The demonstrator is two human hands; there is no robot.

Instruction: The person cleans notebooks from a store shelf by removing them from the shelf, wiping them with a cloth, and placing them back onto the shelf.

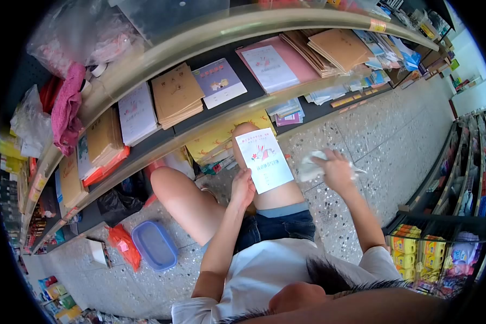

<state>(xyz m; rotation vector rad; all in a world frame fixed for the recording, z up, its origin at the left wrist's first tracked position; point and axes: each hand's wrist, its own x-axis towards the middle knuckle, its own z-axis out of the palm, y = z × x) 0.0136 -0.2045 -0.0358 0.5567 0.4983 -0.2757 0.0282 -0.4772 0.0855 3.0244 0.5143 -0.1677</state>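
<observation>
My left hand (243,189) is closed on the lower left edge of a white booklet (263,161) with a pink rabbit printed on its cover. The booklet lies over my raised knee, cover facing up. Off to the right, my right hand (337,170) grips a crumpled white cloth (310,167), held over the speckled floor and apart from the booklet. Motion slightly blurs the cloth. On the shelf ahead, a similar rabbit booklet (270,66) rests beside a purple-and-white booklet (220,81) and a stack of brown envelopes (177,93).
A blue plastic basin (154,245) and an orange plastic bag (124,247) sit on the floor at left. The shelf edge (221,119) runs just beyond my knees. A pink cloth (67,110) hangs at upper left. Yellow packs (404,248) fill a rack at lower right.
</observation>
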